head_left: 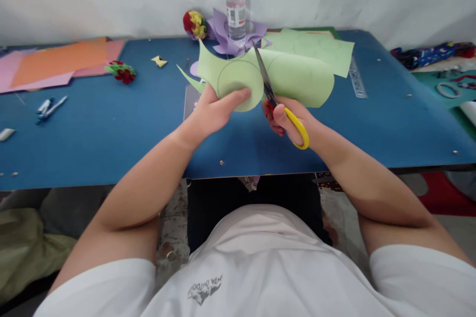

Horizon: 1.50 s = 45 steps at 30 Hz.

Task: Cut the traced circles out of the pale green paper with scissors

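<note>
My left hand (223, 108) grips a sheet of light green paper (297, 77), thumb on top of a drawn circle that is partly cut round. The sheet is raised above the blue table, its right part curling over and a thin cut strip sticking out at the left. Scissors (268, 81) with a yellow and red handle are in my right hand (286, 118), thumb through the yellow loop. Their blades lie at the circle's right edge, pointing away from me. The fingers of my left hand under the paper are hidden.
A water bottle (235, 20) stands near the wall, by purple paper petals (220, 29) and a red-yellow paper ball (194, 25). More green paper (316, 47) and a clear ruler (357, 79) lie right. Orange paper (55, 64), a paper flower (122, 72) and pens (52, 108) are left.
</note>
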Each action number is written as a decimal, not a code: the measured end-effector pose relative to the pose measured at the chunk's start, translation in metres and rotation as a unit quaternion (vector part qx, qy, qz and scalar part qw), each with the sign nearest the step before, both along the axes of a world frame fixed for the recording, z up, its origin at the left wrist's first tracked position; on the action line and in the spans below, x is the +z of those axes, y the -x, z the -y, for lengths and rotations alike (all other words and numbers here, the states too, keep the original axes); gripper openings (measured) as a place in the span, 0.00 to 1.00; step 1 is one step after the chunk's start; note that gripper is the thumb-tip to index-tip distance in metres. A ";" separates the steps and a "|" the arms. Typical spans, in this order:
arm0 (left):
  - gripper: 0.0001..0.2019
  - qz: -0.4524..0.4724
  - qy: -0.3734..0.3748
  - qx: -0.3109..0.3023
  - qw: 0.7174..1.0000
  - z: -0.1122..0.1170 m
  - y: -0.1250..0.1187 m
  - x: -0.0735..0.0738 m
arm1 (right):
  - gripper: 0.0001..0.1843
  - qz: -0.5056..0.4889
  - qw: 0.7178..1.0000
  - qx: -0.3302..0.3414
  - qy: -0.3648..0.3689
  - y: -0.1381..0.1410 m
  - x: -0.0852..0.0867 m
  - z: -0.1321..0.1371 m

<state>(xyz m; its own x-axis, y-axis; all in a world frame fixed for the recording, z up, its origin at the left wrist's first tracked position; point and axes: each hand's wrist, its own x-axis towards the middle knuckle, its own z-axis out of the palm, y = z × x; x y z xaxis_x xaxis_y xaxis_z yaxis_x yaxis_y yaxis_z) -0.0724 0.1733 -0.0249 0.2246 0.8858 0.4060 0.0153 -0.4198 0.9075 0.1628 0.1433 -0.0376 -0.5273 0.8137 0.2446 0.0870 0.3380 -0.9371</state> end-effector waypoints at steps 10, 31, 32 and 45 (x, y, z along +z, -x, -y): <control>0.27 -0.012 -0.001 0.009 1.000 0.003 0.001 0.005 | 0.41 0.015 1.000 -0.010 0.004 -0.001 0.002 0.002; 0.18 -0.010 0.000 -0.018 1.000 -0.004 0.014 0.004 | 0.45 0.060 0.996 -0.055 -0.020 -0.001 0.010 0.005; 0.19 -0.009 -0.001 -0.018 1.000 -0.004 0.014 0.004 | 0.45 0.060 0.996 -0.055 -0.020 -0.001 0.010 0.005; 0.20 -0.005 -0.009 -0.023 1.000 -0.007 0.012 0.006 | 0.42 0.053 0.997 -0.055 -0.008 -0.004 0.004 0.003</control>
<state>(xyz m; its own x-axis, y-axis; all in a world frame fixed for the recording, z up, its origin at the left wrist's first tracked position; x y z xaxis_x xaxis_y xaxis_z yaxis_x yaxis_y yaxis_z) -0.0847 0.1806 -0.0190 0.2689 0.8667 0.4201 0.0047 -0.4374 0.8993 0.1670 0.1400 -0.0334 -0.4582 0.8648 0.2054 0.2230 0.3355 -0.9153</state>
